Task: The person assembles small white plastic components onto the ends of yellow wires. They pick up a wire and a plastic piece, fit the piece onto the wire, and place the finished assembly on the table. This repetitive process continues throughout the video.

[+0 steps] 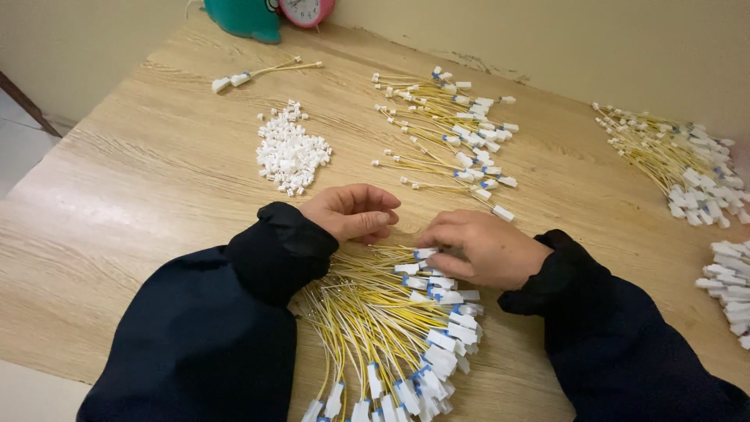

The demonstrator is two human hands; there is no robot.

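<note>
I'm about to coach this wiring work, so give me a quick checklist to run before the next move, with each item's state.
1. Right hand on the near bundle of yellow wires: ok, fingertips touch a white connector at its top.
2. Left hand free: cannot tell, fingers curled, grip contents hidden.
3. Pile of small white housings unobstructed: ok, open table lies between it and the left hand.
4. Spread wire group apart from near bundle: ok.
5. Wire heap on table: ok, though near the far right edge.
</note>
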